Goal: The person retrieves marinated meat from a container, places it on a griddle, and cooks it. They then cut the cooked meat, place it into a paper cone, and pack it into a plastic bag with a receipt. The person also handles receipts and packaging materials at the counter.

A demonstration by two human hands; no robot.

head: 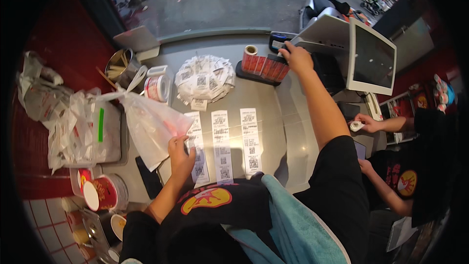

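My left hand (181, 159) rests its fingers against the lower right edge of a knotted white plastic bag (146, 124) with something reddish inside. Its thumb is apart, over the leftmost printed receipt (198, 154); a firm grip cannot be made out. Two more long receipts, a middle one (221, 143) and a right one (250, 143), lie side by side on the counter (271, 124). My right hand (300, 58) reaches to the right end of a black label dispenser (256, 75) carrying a strip of red labels (253, 64). Its fingertips are partly hidden, so what they hold is unclear.
A receipt-covered dome (205, 77) stands behind the receipts. A plastic tub (110, 135), a phone (148, 178) and paper buckets (106, 192) crowd the left. At right are a monitor (372, 57) and a co-worker's hand (366, 123) holding a white roll (356, 126).
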